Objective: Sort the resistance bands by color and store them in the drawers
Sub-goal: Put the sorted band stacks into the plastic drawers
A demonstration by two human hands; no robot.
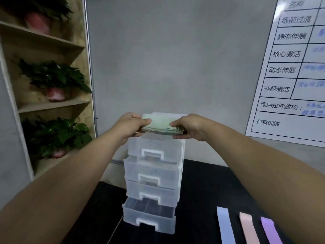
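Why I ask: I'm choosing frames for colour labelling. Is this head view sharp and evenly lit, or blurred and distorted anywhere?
Head view: soft, even light, no glare; wide-angle distortion leans the shelf and wall chart at the edges; the chart's blue handwriting and the plants are blurred; the green bands held by the left hand and right hand look pale yet readable.
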